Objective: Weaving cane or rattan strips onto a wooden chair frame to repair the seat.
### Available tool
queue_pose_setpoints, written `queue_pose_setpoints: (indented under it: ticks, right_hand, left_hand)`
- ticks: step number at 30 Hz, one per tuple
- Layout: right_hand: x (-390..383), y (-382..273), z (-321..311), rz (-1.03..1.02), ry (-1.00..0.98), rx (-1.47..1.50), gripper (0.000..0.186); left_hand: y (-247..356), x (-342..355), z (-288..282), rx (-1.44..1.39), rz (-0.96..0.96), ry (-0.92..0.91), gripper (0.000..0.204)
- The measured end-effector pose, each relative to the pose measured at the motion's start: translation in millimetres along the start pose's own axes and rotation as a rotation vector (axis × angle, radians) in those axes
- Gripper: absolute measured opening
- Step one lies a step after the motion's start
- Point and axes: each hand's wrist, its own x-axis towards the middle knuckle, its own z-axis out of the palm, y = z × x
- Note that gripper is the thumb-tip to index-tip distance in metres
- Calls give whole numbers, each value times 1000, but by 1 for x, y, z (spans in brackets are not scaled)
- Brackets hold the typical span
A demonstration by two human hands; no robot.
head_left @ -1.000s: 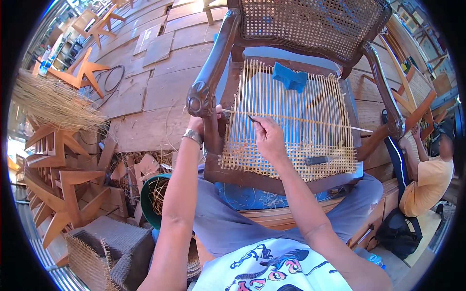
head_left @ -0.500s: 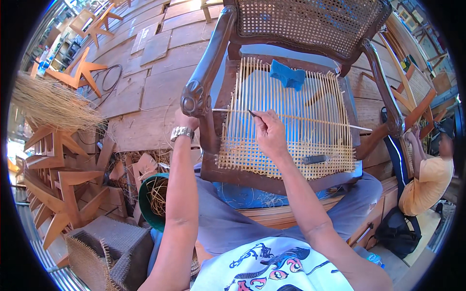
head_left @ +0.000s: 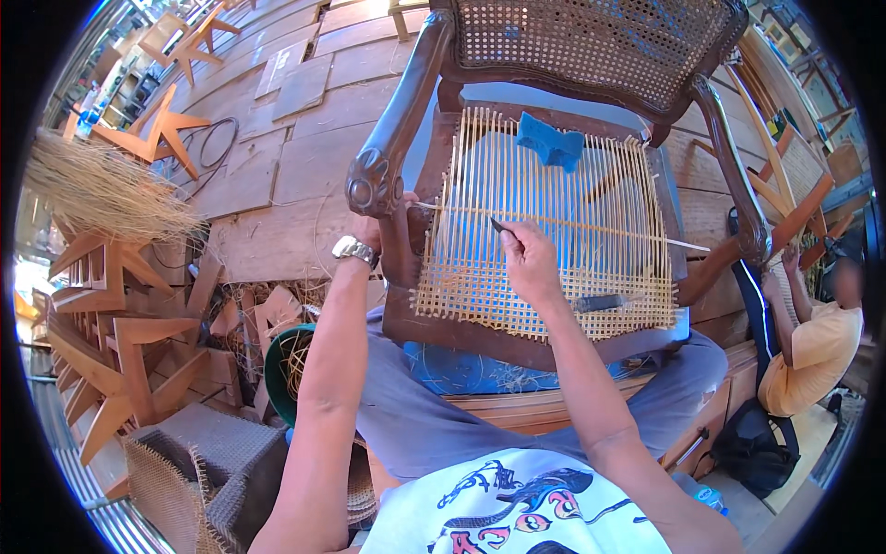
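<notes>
A dark wooden armchair (head_left: 395,138) lies across my lap with a half-woven cane seat (head_left: 554,277). My left hand (head_left: 374,226) sits at the seat's left rail under the armrest, holding the end of a long cane strip (head_left: 591,223) that runs across the vertical strands. My right hand (head_left: 528,258) rests on the weave and pinches a thin dark tool (head_left: 496,224) at that strip. A blue sponge (head_left: 549,143) lies at the back of the seat, and a dark-handled tool (head_left: 600,302) lies on the woven part near the front.
A green bucket with cane (head_left: 286,365) stands by my left knee. Wooden chair parts (head_left: 111,323) and a bundle of straw (head_left: 101,189) fill the left. Woven mats (head_left: 198,471) lie at lower left. Another person in an orange shirt (head_left: 812,360) sits at the right.
The chair has shifted slightly closer and left in view. My left hand slid back along the left rail; my right hand stayed on the cane strip with the tool.
</notes>
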Motion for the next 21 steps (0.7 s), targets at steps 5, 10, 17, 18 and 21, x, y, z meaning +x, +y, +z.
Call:
queue_pose_setpoints:
  ticks: [5,10,17,18,21]
  right_hand:
    - [7,-12,14,-52,-40,17,14]
    - [18,-14,32,-147,-19,-93,14]
    - [25,-28,71,-226,5,-127,18]
    - [25,-31,75,-235,28,-155,20]
    - [29,-34,81,-263,43,-188,23]
  left_hand:
    - [16,-2,-10,210,157,108,20]
    - [70,3,-36,-167,-242,-251,22]
    - [56,-2,-26,-663,-375,-327,27]
    - [53,-3,-22,-819,-398,-347,25]
    - [51,-1,-13,-1077,-435,-365,21]
